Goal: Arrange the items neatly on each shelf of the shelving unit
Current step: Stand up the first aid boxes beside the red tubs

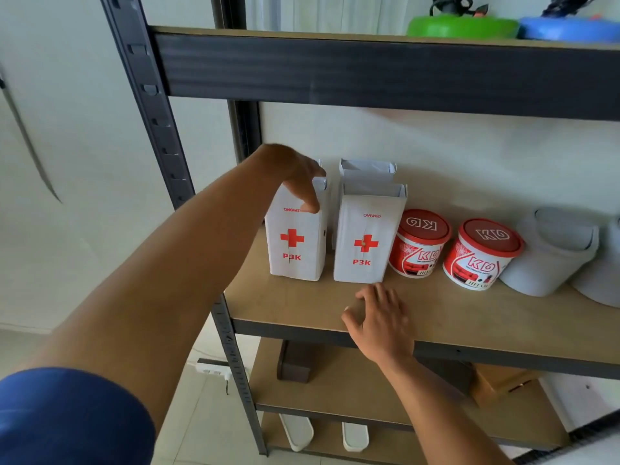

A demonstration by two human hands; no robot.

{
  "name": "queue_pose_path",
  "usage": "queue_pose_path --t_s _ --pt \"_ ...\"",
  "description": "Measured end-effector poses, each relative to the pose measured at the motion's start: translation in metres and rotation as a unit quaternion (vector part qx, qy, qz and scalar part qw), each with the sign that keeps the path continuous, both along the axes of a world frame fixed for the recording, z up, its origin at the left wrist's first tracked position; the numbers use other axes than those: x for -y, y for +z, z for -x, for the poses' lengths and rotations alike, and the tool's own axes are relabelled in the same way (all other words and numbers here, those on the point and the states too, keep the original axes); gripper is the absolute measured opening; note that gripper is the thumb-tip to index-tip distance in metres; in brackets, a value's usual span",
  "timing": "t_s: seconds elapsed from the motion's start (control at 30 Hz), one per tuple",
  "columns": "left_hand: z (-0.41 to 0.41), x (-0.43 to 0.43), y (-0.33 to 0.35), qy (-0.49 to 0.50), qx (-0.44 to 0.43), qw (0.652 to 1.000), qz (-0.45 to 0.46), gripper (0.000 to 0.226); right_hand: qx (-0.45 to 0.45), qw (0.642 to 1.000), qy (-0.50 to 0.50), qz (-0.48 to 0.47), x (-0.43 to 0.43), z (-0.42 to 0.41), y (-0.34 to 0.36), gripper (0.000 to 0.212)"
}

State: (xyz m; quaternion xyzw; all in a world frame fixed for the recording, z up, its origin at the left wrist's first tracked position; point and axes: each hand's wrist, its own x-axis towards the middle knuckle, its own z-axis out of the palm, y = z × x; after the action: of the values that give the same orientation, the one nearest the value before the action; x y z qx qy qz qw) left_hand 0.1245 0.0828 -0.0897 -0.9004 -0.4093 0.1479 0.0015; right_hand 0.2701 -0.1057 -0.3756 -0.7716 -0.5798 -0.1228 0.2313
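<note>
On the middle shelf board stand two white first-aid boxes with red crosses. My left hand grips the top of the left box, thumb down its front face. The right box stands beside it, with a third white box behind. My right hand rests flat with spread fingers on the shelf's front edge, just in front of the right box and apart from it. Right of the boxes sit two red-lidded paint tubs, then white containers.
The upper shelf holds a green disc and a blue disc. Below, the lower shelf carries a dark brown block and a wooden box. White items lie on the bottom shelf. A black steel upright stands left.
</note>
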Motion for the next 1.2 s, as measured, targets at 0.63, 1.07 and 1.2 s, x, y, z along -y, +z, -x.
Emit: queue_pose_path --t_s 0.63,1.07,1.2 --pt "0.003 -0.012 -0.041 -0.102 0.091 0.986 -0.1 0.07 0.008 1.0 -0.001 0.0 0.002 0.001 0.002 0.043" --pt "0.03 0.054 -0.095 -0.168 0.289 0.88 -0.337 0.078 -0.028 0.999 0.022 0.017 0.006 0.003 0.009 0.044" --pt "0.053 0.134 -0.186 -0.214 0.413 0.822 -0.328 0.043 -0.018 0.984 0.148 -0.1 0.021 0.005 0.01 0.021"
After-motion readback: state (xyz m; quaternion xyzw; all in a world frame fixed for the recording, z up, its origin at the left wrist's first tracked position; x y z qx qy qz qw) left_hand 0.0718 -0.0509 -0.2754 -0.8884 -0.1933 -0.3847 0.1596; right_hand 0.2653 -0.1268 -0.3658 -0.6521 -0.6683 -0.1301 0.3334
